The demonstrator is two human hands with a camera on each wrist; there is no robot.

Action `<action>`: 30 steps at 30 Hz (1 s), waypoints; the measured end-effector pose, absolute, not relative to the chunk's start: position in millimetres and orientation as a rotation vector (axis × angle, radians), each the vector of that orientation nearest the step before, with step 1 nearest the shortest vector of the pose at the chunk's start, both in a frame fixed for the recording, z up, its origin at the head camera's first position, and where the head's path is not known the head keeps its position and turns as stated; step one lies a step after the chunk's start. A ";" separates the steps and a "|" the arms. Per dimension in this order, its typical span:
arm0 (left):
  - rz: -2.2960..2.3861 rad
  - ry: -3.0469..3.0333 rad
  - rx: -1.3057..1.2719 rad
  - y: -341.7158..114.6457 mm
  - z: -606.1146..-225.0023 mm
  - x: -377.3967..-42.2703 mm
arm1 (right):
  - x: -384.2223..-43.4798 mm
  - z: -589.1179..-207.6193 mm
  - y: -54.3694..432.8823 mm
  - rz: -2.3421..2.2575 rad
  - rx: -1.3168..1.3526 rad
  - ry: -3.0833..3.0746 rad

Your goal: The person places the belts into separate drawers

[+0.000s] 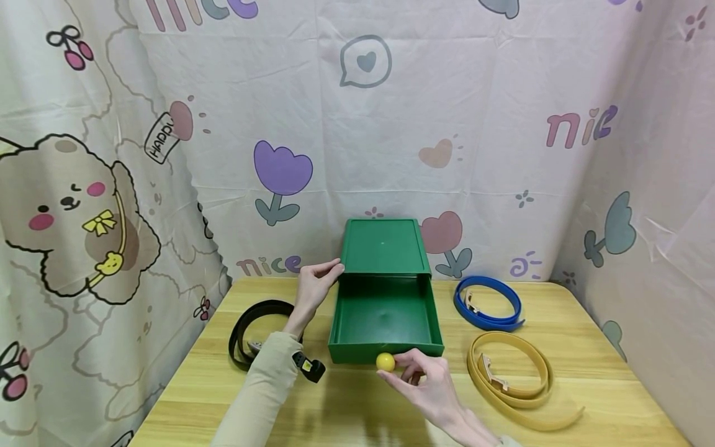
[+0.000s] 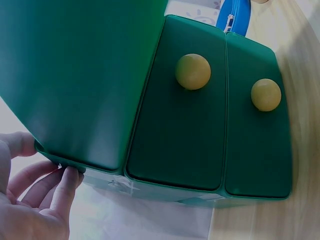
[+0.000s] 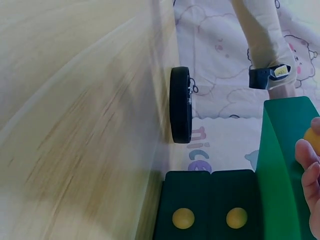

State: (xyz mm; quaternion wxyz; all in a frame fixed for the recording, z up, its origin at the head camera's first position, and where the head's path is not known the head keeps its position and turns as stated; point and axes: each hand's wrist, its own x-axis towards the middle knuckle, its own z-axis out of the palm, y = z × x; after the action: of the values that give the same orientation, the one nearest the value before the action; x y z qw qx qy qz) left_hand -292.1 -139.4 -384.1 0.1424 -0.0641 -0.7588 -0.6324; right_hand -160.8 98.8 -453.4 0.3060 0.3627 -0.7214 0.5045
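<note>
A green drawer cabinet (image 1: 384,245) stands on the table with its top drawer (image 1: 385,320) pulled out; the inside looks bare. My left hand (image 1: 313,288) holds the cabinet's left edge near the top, thumb and fingers at the corner in the left wrist view. The right hand (image 1: 427,385) pinches the round yellow knob (image 1: 385,361) on the open drawer's front between thumb and fingers. Below it, two closed drawers each carry a yellow knob, an upper knob (image 2: 193,71) and a lower knob (image 2: 266,95). In the right wrist view the right hand (image 3: 311,175) is partly cut off.
A coiled black belt (image 1: 237,335) lies left of the cabinet, partly behind the left forearm. To the right are a coiled blue belt (image 1: 491,324) and a tan belt (image 1: 539,422) nearer the front. A printed curtain (image 1: 368,124) hangs behind the wooden table (image 1: 190,397).
</note>
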 end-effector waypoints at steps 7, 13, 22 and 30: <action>-1.830 -2.195 -0.161 -139.7 -384.6 -292.9 | -160.2 -455.0 98.4 1.333 0.956 -1.905; -1.835 -2.200 -0.155 -139.1 -384.0 -292.2 | -160.8 -455.5 99.3 1.326 0.974 -1.895; -1.820 -2.194 -0.161 -139.1 -384.2 -292.4 | -162.7 -455.2 104.6 1.309 1.023 -1.855; -1.801 -2.199 -0.164 -138.4 -385.0 -293.2 | -168.4 -449.6 112.1 1.278 1.114 -1.636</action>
State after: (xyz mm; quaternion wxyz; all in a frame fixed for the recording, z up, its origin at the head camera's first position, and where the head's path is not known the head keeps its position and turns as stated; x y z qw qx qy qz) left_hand -293.2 -138.4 -385.0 0.1465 -0.0571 -0.7640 -0.6258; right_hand -168.4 112.1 -449.6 0.3828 0.4367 -0.6415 0.5012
